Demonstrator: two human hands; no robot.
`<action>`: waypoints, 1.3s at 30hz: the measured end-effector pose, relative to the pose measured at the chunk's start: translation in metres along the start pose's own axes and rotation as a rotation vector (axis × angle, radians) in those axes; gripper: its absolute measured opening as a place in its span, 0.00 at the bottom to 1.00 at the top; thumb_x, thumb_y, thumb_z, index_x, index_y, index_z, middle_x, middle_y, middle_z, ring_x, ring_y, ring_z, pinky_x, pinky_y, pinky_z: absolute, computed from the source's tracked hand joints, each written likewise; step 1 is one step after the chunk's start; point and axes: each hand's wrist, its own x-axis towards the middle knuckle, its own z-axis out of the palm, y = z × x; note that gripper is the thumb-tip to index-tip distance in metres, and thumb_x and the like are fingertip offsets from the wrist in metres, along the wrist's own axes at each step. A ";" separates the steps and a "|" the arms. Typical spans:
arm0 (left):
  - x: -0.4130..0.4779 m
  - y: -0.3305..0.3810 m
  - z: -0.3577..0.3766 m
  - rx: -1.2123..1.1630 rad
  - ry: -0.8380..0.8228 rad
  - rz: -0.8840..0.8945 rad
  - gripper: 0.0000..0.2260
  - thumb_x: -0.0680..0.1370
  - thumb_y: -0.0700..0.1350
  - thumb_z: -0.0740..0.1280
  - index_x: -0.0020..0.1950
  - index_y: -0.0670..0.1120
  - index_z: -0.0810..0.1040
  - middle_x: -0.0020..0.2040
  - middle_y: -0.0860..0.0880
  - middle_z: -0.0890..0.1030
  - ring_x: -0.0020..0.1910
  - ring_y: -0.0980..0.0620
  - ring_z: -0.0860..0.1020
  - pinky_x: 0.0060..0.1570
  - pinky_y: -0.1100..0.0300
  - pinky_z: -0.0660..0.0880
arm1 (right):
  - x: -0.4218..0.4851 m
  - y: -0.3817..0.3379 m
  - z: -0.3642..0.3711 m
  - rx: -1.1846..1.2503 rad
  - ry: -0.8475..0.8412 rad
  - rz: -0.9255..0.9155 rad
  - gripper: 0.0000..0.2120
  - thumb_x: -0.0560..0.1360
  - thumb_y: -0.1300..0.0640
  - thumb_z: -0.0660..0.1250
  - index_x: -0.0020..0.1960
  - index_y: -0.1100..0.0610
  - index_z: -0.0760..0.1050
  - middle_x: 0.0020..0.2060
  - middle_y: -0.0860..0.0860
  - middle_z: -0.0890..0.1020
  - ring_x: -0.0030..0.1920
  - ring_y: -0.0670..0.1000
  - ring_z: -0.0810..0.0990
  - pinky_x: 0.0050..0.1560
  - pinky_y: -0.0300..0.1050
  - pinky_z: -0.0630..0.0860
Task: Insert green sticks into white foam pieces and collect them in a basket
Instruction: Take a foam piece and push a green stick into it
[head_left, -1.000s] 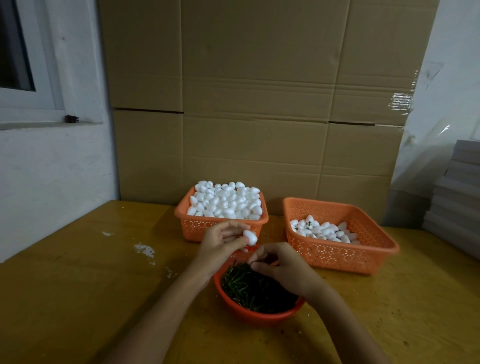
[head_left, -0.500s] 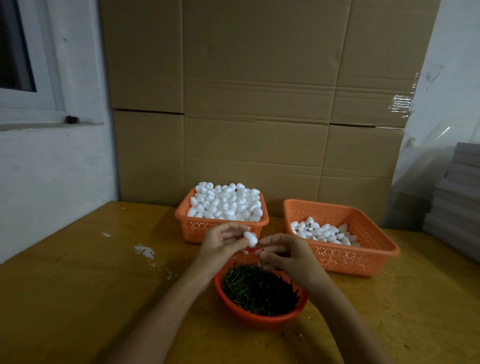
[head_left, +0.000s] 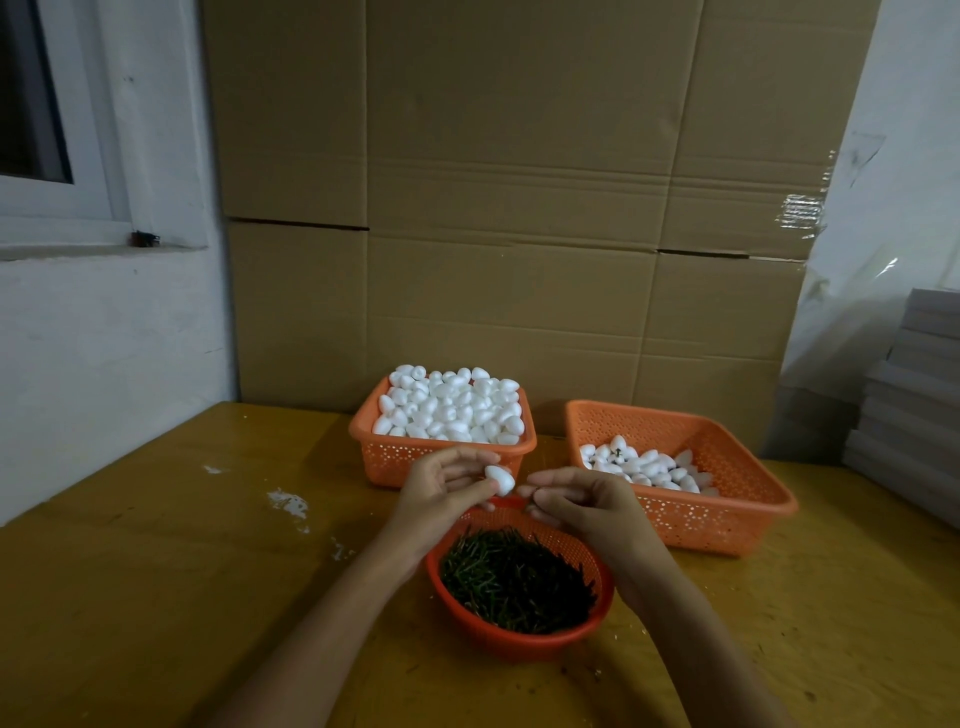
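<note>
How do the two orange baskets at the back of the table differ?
The left basket is heaped above its rim with foam pieces; the right basket holds only a thin layer toward its left side. The left basket's pieces look plain white; some in the right basket show dark stick ends. Both are orange perforated plastic.

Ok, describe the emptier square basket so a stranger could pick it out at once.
Find the cardboard wall behind the yellow table; two square orange baskets stand before it. Take the right basket, beside the person's right hand. Unlike the heaped left basket, it is wider and holds only a thin layer of white foam pieces along its left side.
</note>
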 end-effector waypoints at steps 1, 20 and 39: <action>0.000 0.000 0.000 0.000 0.001 -0.002 0.12 0.77 0.36 0.76 0.60 0.41 0.83 0.54 0.45 0.88 0.56 0.47 0.86 0.46 0.58 0.84 | 0.000 0.000 0.000 -0.001 -0.007 0.005 0.10 0.78 0.70 0.70 0.58 0.66 0.83 0.50 0.60 0.88 0.51 0.55 0.89 0.50 0.39 0.84; 0.000 0.001 -0.001 -0.018 0.026 0.009 0.09 0.76 0.35 0.75 0.56 0.40 0.85 0.53 0.44 0.88 0.51 0.46 0.88 0.43 0.60 0.83 | -0.003 0.001 0.007 -0.114 0.129 -0.126 0.04 0.77 0.66 0.73 0.51 0.65 0.83 0.41 0.59 0.88 0.40 0.52 0.87 0.42 0.39 0.83; 0.001 -0.002 -0.002 -0.004 -0.045 0.063 0.13 0.75 0.34 0.77 0.59 0.40 0.83 0.56 0.44 0.88 0.57 0.44 0.86 0.44 0.58 0.84 | -0.002 0.009 0.012 -0.348 0.051 -0.163 0.03 0.77 0.66 0.74 0.49 0.60 0.83 0.39 0.56 0.88 0.41 0.56 0.88 0.44 0.48 0.85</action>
